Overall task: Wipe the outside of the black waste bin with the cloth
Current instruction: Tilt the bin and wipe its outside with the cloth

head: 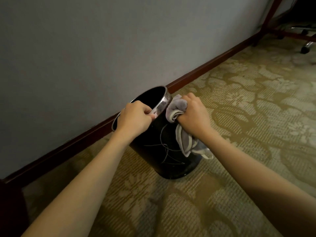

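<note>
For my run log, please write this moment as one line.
left hand: grips bin rim | right hand: holds cloth against black waste bin side | bin: tilted

No text, label or number can be read anywhere. Only thin scratch-like lines are seen on the bin [162,147].

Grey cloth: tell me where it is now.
The bunched grey cloth sits mid-frame in the head view, gripped by the right hand against the black waste bin's right side.
</note>
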Demonstrator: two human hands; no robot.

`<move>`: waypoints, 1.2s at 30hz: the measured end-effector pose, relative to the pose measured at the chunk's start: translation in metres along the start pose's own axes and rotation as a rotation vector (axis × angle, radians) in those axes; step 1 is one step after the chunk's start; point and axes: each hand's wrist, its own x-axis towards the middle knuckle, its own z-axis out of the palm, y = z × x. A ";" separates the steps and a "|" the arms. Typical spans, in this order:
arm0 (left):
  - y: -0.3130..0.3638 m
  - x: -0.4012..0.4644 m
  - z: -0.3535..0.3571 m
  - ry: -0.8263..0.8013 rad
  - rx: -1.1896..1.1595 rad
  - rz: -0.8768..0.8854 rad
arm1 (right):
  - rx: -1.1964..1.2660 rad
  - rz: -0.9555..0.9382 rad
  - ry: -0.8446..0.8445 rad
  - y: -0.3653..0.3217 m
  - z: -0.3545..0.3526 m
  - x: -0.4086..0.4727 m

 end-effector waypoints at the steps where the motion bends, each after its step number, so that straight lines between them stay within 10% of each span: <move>1: -0.003 0.003 -0.002 0.004 -0.006 -0.015 | -0.028 -0.020 -0.024 0.005 0.003 -0.006; 8: -0.041 0.017 -0.014 0.056 -0.126 -0.152 | -0.391 0.076 -0.355 0.062 0.026 -0.055; 21: -0.005 -0.001 0.003 0.041 -0.029 0.033 | -0.198 -0.121 -0.027 -0.025 -0.002 0.007; 36: -0.076 0.010 -0.023 0.026 -0.297 -0.230 | -0.516 -0.088 -0.367 0.037 0.022 -0.044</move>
